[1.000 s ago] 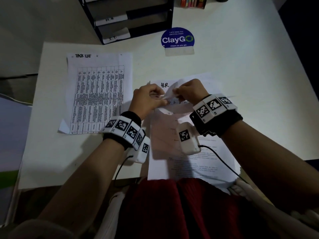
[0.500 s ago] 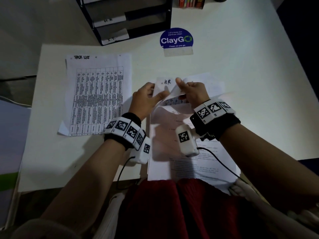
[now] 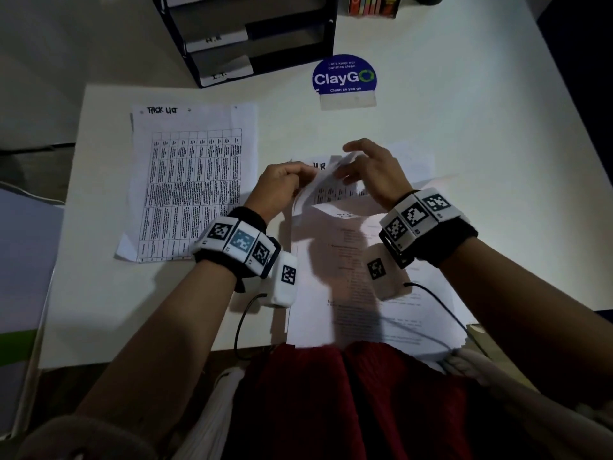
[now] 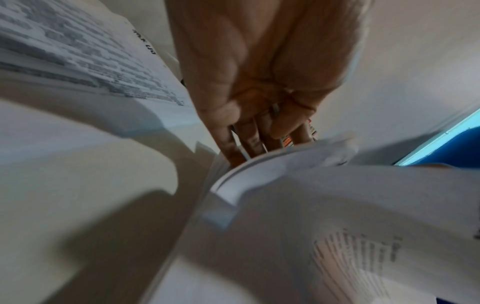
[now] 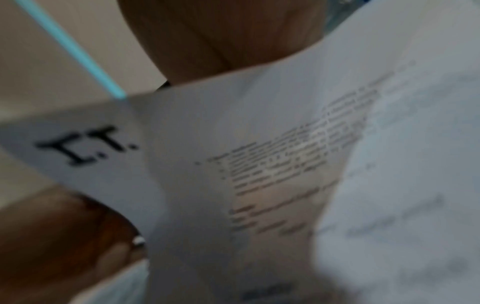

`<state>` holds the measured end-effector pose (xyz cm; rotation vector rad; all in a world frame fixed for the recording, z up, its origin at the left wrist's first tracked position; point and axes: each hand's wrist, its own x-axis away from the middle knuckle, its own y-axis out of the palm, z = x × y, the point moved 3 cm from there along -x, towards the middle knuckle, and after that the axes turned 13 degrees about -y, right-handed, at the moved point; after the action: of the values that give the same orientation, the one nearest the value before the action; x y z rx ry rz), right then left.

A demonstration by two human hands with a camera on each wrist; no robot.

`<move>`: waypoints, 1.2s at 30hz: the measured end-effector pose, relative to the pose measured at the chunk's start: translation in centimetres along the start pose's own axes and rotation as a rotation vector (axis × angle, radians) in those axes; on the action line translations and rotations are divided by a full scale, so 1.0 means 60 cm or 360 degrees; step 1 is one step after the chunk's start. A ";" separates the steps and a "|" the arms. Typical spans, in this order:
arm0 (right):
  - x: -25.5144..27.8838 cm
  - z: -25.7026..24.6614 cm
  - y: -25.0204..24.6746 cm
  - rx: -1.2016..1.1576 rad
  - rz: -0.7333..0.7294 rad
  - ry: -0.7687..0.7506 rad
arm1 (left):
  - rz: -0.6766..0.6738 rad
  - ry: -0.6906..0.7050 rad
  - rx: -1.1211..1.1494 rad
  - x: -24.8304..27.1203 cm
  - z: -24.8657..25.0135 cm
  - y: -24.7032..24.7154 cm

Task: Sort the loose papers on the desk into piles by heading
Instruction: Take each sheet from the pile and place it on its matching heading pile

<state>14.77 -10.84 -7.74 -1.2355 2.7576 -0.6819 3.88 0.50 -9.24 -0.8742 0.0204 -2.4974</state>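
A stack of loose papers (image 3: 358,293) lies on the white desk (image 3: 497,127) in front of me; its top sheet is headed "I.T." (image 5: 85,146). Both hands are at the stack's far end, peeling back a curled white sheet (image 3: 315,190) whose heading I cannot see. My left hand (image 3: 300,180) grips its left edge with curled fingers (image 4: 246,142). My right hand (image 3: 346,161) holds its top edge between thumb and spread fingers. Beneath the curl show a sheet marked "H.R." (image 3: 320,166) and a printed table. A "TASK LIST" pile (image 3: 192,180) lies to the left.
A black tray organiser (image 3: 252,38) with labelled shelves stands at the back. A blue ClayGo sign (image 3: 345,76) sits to its right, with coloured books (image 3: 371,5) behind. Wrist-camera cables hang over the near desk edge (image 3: 132,353).
The right hand has moved farther away and spread its fingers, carrying the sheet's top edge. The left hand, open half a second ago, has curled onto the sheet's left edge.
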 end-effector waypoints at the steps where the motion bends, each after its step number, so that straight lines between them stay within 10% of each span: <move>1: -0.002 -0.004 -0.002 0.0395 -0.0102 -0.0079 | 0.0007 -0.0001 -0.0014 -0.001 0.000 -0.001; 7: 0.014 -0.031 0.008 0.1631 -0.0247 -0.0638 | 0.0440 0.0324 -0.0611 -0.018 0.017 -0.014; 19: 0.020 0.029 0.042 0.1223 -0.0226 -0.0478 | 0.0512 0.0658 -0.1578 -0.001 0.008 -0.010; 27: 0.026 0.028 0.044 0.1337 -0.0226 -0.0544 | 0.0459 0.0758 -0.1295 0.004 0.009 -0.007; 36: 0.044 0.013 0.043 0.1579 -0.0112 -0.0720 | 0.0454 0.0283 -0.0391 -0.010 0.010 -0.018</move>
<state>11.33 -11.53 -9.15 -1.0351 1.6225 -1.3284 4.14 1.82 -8.91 -0.6842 0.4858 -2.3225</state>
